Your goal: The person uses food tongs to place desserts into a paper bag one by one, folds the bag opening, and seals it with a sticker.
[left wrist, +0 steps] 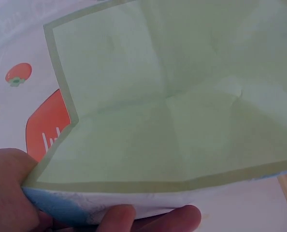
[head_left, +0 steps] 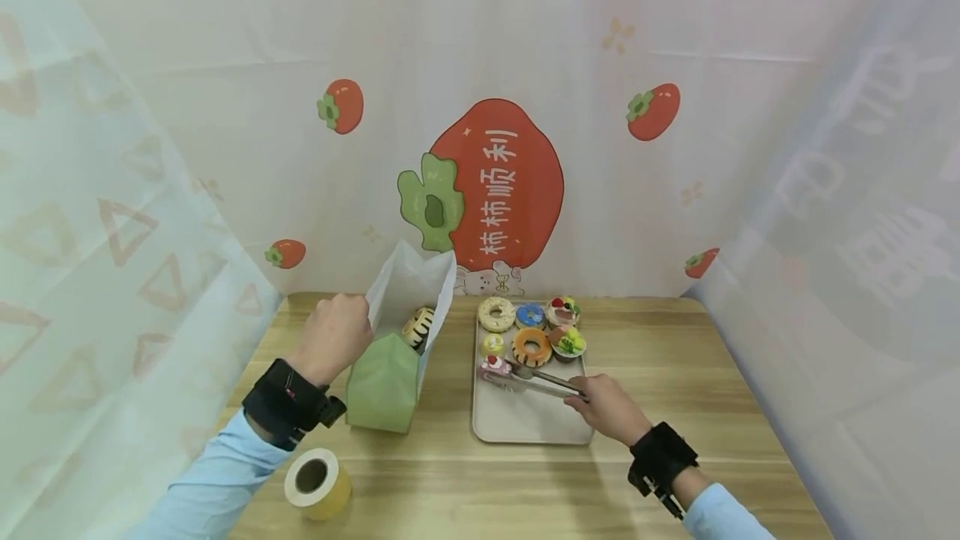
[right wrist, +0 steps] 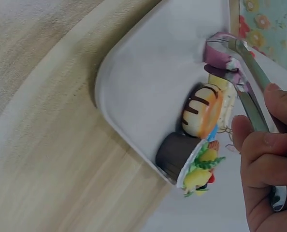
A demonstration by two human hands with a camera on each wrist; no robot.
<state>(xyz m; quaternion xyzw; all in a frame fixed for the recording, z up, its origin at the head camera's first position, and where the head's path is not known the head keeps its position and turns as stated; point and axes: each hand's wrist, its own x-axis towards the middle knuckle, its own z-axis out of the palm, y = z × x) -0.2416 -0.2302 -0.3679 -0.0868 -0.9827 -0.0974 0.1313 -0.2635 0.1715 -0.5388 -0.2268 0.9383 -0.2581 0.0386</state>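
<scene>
My left hand (head_left: 336, 338) grips the edge of a green paper bag (head_left: 384, 386), holding its mouth open. Inside the bag's mouth sits a striped toy pastry (head_left: 418, 327). In the left wrist view the thumb and fingers (left wrist: 118, 220) pinch the bag's rim. My right hand (head_left: 609, 408) holds metal tongs (head_left: 551, 384). Their tips are around a small pink toy cake (head_left: 495, 366) on the white tray (head_left: 525, 423). In the right wrist view the tong tips flank the pink cake (right wrist: 218, 53); whether they squeeze it I cannot tell.
On the tray are an orange donut (head_left: 532, 347), a cream donut (head_left: 497, 314), a blue donut (head_left: 530, 315), a small yellow pastry (head_left: 492, 345) and cupcakes (head_left: 567, 342). A roll of yellow tape (head_left: 327, 494) stands near the table's front left. A printed curtain (head_left: 600, 207) hangs behind.
</scene>
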